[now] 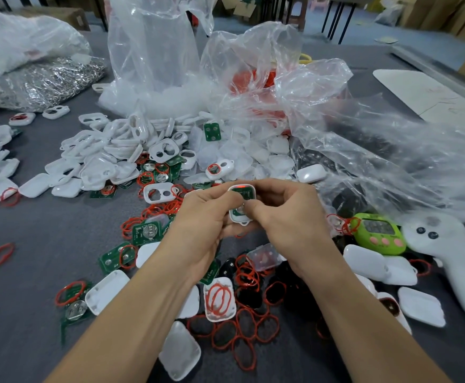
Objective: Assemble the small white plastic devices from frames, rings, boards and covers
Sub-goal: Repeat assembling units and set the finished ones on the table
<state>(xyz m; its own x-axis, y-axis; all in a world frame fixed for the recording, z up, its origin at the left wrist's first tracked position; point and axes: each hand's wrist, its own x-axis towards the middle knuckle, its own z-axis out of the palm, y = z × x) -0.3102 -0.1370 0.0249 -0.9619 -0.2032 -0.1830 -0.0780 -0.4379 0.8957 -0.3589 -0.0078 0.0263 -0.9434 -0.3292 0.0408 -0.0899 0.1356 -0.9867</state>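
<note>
Head view: left grip (202, 217) and right grip (289, 214) are both pinching one white device (238, 214), green board (243, 193) sitting inside, held above bench (26, 313) at centre. Red spot on its top edge is possibly glowing; blurred. Red rings (242, 327) and covers (107, 291) are lying below the hands, frames (109, 145) lying heaped behind, nr plastic bags (336, 128).

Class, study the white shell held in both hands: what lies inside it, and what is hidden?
Inside the white shell sit a green board, a red strip at its top edge and a silvery disc lower down. The left hand and right hand cover the middle.
</note>
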